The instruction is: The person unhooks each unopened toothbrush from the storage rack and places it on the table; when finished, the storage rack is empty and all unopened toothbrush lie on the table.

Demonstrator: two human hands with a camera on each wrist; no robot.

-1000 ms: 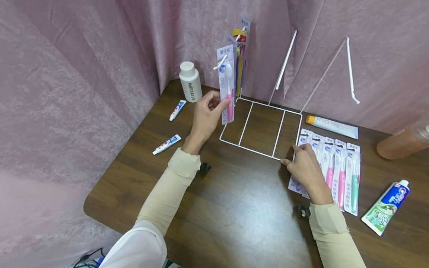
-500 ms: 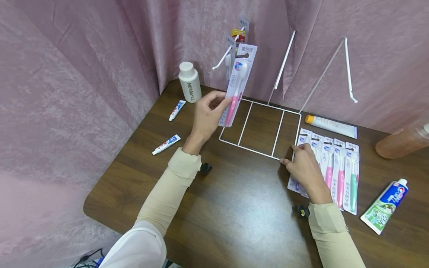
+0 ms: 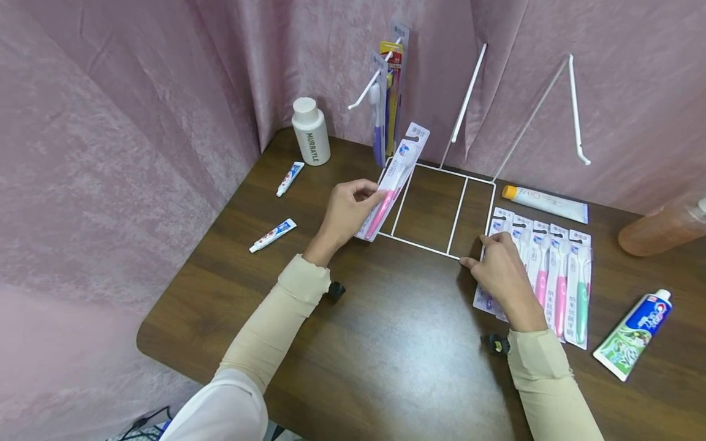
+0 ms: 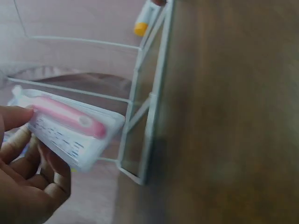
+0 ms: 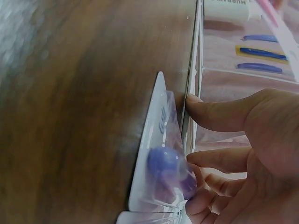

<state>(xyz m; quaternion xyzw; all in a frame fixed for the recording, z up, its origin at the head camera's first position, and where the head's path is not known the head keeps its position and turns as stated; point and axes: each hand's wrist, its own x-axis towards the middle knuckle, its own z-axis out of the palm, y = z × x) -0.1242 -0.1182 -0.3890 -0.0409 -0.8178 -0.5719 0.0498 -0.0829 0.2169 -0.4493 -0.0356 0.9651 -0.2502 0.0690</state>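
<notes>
My left hand [image 3: 347, 213] pinches a pink packaged toothbrush [image 3: 393, 182] by its lower end, thumb in front and fingers behind. The pack tilts to the right, its hang hole free, over the left part of the white wire rack [image 3: 419, 246]. In the left wrist view, the pink handle [image 4: 70, 116] shows inside its clear blister. My right hand [image 3: 502, 272] grips the rack's front right corner with thumb and fingers, beside a row of packaged toothbrushes [image 3: 559, 288] on the table. On the rack's left hook [image 3: 364, 95] hang several packs, one purple [image 3: 377, 131] at the front.
Two bare hooks, the middle hook [image 3: 469, 92] and right hook [image 3: 576, 110], jut forward. Around the table [image 3: 386, 343] lie small toothpaste tubes [image 3: 273, 236], a yellow-capped tube [image 3: 546, 204] and a green-blue tube [image 3: 634, 337]. A white bottle [image 3: 311, 135] and an amber bottle [image 3: 662, 229] stand behind.
The pink toothbrush pack has come off the left hook in my left hand, then moved down and forward, tilting right. My right hand stays at the rack's corner.
</notes>
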